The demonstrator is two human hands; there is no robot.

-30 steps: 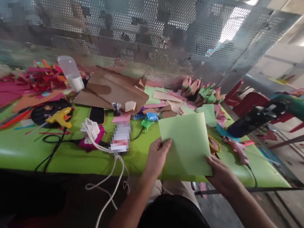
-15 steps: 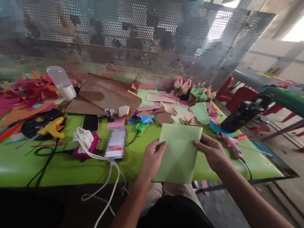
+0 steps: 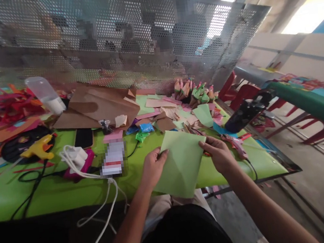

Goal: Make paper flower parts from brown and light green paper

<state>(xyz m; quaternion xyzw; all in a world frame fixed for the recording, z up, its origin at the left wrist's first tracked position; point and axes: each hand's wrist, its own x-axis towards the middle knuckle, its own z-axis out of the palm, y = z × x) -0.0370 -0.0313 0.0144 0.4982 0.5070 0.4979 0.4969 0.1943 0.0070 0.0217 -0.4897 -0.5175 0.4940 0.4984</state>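
Left hand (image 3: 153,167) grips left side of light-green paper sheet (image 3: 182,165), thumb on top; right hand (image 3: 219,154) pinches far right corner. I find sheet between them, above near edge of surface (image 3: 1,199), long axis running near-to-far, far end leaning right. Neither hand nearer.

My right hand (image 3: 218,153) has gone from the lower right corner of the paper (image 3: 181,168) to its upper right; the paper has turned clockwise, and my view has swung right.
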